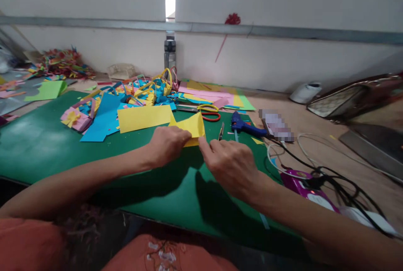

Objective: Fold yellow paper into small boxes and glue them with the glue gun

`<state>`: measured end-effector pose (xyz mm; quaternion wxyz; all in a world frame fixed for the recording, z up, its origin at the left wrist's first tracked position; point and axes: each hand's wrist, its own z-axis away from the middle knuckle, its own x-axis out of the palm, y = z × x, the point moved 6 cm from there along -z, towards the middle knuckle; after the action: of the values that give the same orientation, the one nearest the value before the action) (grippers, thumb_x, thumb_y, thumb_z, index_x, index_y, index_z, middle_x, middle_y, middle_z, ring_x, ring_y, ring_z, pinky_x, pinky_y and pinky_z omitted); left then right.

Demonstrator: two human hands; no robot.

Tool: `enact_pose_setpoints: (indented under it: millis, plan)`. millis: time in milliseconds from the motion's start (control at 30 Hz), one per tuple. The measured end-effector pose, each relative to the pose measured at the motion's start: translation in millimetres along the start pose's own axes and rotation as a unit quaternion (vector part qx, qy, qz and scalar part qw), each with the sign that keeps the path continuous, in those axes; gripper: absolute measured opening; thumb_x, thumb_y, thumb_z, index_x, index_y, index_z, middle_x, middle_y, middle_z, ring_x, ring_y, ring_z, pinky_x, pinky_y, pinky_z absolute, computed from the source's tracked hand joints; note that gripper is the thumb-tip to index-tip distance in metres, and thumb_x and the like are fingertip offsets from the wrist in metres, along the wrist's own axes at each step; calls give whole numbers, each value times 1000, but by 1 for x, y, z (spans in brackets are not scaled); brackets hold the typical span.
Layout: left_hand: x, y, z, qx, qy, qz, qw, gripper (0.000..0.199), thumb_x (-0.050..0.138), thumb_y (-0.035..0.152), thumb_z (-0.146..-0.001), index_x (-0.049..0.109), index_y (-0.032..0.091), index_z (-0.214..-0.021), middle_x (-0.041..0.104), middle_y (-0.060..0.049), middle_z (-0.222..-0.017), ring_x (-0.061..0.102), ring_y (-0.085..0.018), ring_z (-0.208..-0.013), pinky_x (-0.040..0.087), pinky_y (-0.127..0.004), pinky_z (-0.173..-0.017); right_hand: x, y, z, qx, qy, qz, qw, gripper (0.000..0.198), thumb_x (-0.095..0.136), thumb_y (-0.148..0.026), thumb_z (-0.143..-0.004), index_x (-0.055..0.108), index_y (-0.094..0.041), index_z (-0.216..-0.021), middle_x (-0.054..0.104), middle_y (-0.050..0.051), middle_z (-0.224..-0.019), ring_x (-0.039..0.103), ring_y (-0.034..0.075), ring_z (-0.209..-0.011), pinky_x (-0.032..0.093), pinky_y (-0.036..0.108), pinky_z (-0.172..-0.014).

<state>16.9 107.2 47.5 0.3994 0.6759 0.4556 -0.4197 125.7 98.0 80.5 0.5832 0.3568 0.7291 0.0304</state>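
Between my two hands is a folded piece of yellow paper [192, 124], raised a little over the green mat [151, 191]. My left hand [168, 145] pinches its left lower edge between thumb and fingers. At the right lower corner my right hand [231, 164] grips it, fingers curled. Just behind lies a flat yellow paper strip [145, 118], partly on a blue sheet [105, 117]. Scissors [209, 111] with yellow and red handles rest beyond the folded paper. A blue glue gun [247, 126] and a small craft blade [221, 131] lie near my right hand.
Small paper baskets [151, 90] are heaped at the back, with a pink one [80, 115] at left. Coloured sheets [217, 94] lie by the wall. At right are a phone [277, 124], a purple power strip [307, 187] and tangled cables [343, 187]. A bottle [170, 54] stands behind.
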Motion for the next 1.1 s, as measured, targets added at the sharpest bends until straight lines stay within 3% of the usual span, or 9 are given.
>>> enact_pose_setpoints:
  millis: [67,167,300,400,467,633,767,933,1100]
  plan:
    - [-10,-11,-6,-16,19,94,995,20,42,17,-85,61,12,-84,65,-5,-73,60,-13,-66,47,-22,-58,-10,17,8,24,71,-33,997,21,42,-14,-84,63,-14,-87,61,2,-56,55,14,-51,25,26,-47]
    - [-13,-20,-9,-64,11,316,946,17,43,21,-83,57,12,-78,60,0,-63,58,-9,-53,46,-17,-48,-5,40,18,98,93,-127,983,25,43,-28,-88,63,-16,-81,65,2,-63,57,12,-55,27,24,-49]
    - [6,-17,-5,-146,-50,596,788,22,58,33,-75,50,13,-71,54,4,-62,60,-9,-55,53,-21,-55,15,45,23,148,41,-239,959,28,45,-34,-87,60,-15,-74,64,2,-65,56,11,-56,30,23,-52]
    - [17,-13,-6,-146,-65,669,726,26,66,35,-71,51,13,-72,59,2,-69,61,-10,-64,55,-26,-65,21,41,22,156,17,-292,943,30,44,-35,-87,58,-15,-69,61,1,-62,51,10,-53,30,22,-52]
    - [21,-11,-8,-138,-82,681,715,25,68,33,-70,55,13,-77,63,1,-74,63,-12,-68,55,-27,-67,21,40,21,157,21,-308,938,29,44,-33,-87,57,-15,-68,59,0,-60,48,9,-51,29,22,-51]
    - [27,-2,-15,-148,-134,664,721,23,67,31,-71,66,13,-84,69,-3,-81,65,-15,-73,54,-26,-66,20,40,22,139,63,-281,947,27,43,-25,-87,54,-15,-64,54,-1,-55,45,9,-49,27,23,-50]
    - [29,5,-20,-149,-141,663,720,22,67,29,-71,68,13,-87,69,-4,-79,64,-14,-67,54,-23,-58,21,41,25,123,82,-256,955,28,42,-22,-87,53,-15,-62,54,-1,-55,45,9,-50,27,23,-50]
    - [33,5,-24,-156,-118,675,712,25,68,30,-70,66,11,-86,68,-4,-80,63,-14,-67,54,-26,-63,22,43,27,118,92,-259,954,29,42,-22,-87,53,-16,-62,53,-1,-54,44,8,-49,28,22,-50]
    - [43,3,-24,-171,-110,728,654,25,68,34,-70,60,11,-77,65,-3,-77,63,-13,-71,54,-25,-64,27,43,28,118,90,-266,952,26,43,-20,-87,55,-15,-64,55,-1,-55,44,8,-49,29,22,-50]
